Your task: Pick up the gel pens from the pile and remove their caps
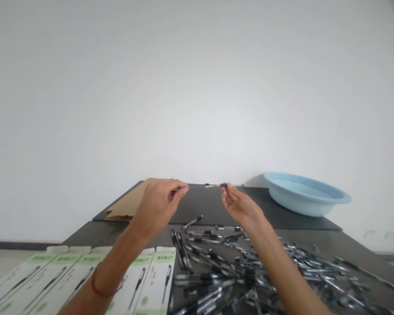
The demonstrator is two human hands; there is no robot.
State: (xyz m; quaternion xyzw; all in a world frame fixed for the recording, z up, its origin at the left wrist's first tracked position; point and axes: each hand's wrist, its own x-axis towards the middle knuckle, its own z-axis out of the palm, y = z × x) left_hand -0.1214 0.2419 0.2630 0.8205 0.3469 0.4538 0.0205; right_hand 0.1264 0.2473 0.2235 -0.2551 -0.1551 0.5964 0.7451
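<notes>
Fingers of the left hand (159,205) and the right hand (241,208) are closed narrow on the two ends of a thin pen refill (206,186). They hold it level in the air above the far part of the dark tabletop (210,210), with its black end piece at the right fingertips.

To my eye, so slim a part wants a light pinch close to each end. The two hands should be kept in line so that it neither bows nor slips, and the wrists kept clear of the things below.

Below and to the right, a loose heap of black-and-clear pens (249,267) covers the near tabletop. One single pen (193,222) lies apart, just beyond the heap.

At near left, a row of white pen boxes (151,280) lies flat. Each shows a pen picture and a green label band, but the print on them is too small to read.

A brown paper sheet (128,203) lies at far left and a pale blue basin (307,194) stands at far right. A red cord (101,289) circles the left wrist.
</notes>
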